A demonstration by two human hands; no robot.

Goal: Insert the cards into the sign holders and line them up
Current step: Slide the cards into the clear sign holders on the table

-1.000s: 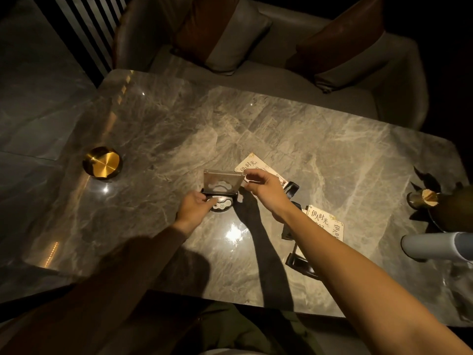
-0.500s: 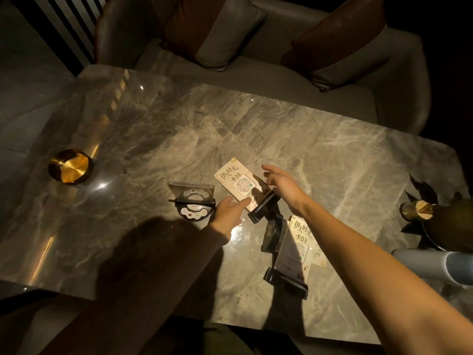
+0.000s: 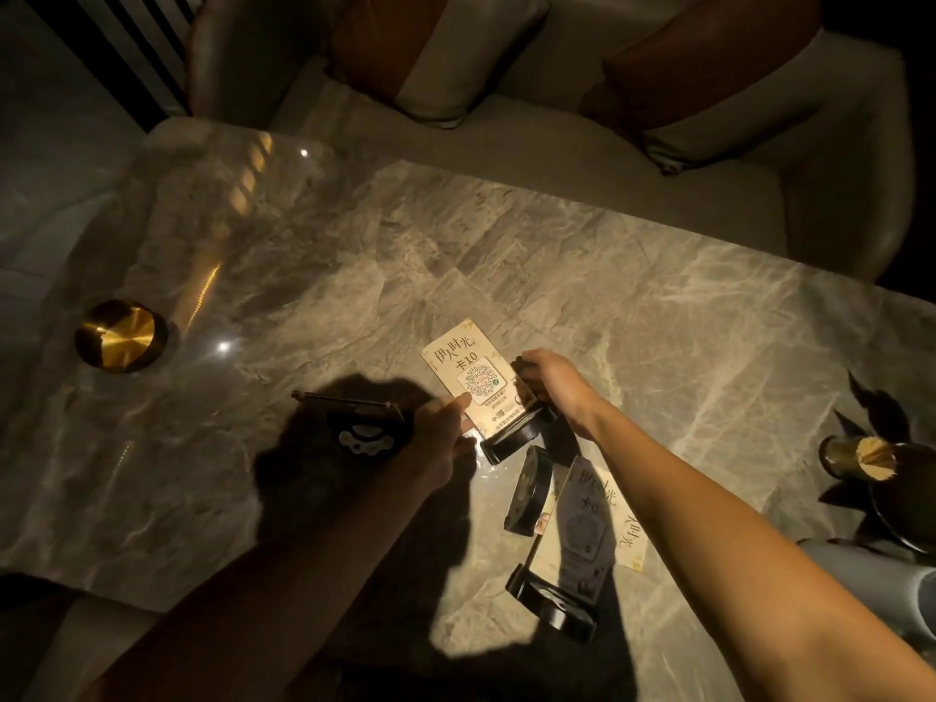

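Note:
A cream card with a QR code and "10" lies tilted at the table's middle. My left hand pinches its near edge. My right hand grips the top of a clear sign holder with a black base that lies tipped beside the card. To the left stands an upright holder with a white cloud mark, in my arm's shadow. Two more black-based holders lie near the front, over another card.
The grey marble table fills the view. A round brass dish sits at the left. A dark vase with a gold piece and a pale grey cylinder stand at the right edge. A cushioned sofa lies beyond.
My left hand let go of the upright holder and moved right onto the card. My right hand closed on the tipped holder beside the card. The view shifted.

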